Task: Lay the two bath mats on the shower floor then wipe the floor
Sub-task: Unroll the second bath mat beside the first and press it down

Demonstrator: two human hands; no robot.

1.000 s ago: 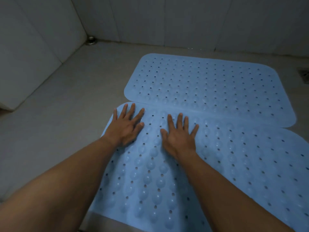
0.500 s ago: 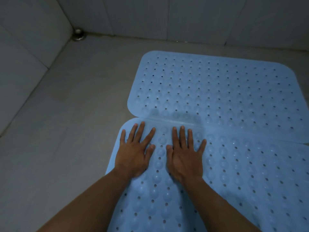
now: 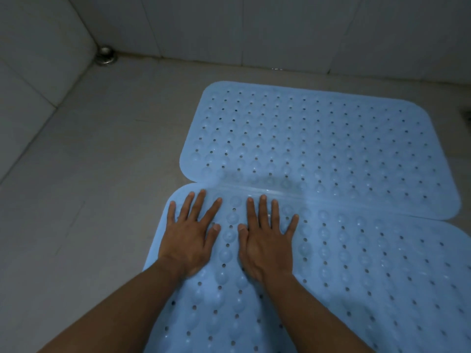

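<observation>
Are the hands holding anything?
No. The left hand and right hand lie flat, fingers spread, on the nearer light blue perforated rubber bath mat.

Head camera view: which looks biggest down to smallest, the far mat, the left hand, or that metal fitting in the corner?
1. Far mat, largest by far.
2. Left hand, enlarged by nearness to the camera.
3. Metal fitting, smallest, though farthest away.

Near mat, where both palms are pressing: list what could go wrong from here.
1. The near mat overlaps the far mat along their shared edge; that seam may not seal flat and could lift or trip someone.
2. The left hand and right hand press only the near mat's left end, so its right side may stay unstuck.
3. The floor beneath both mats can't be wiped now.
</observation>
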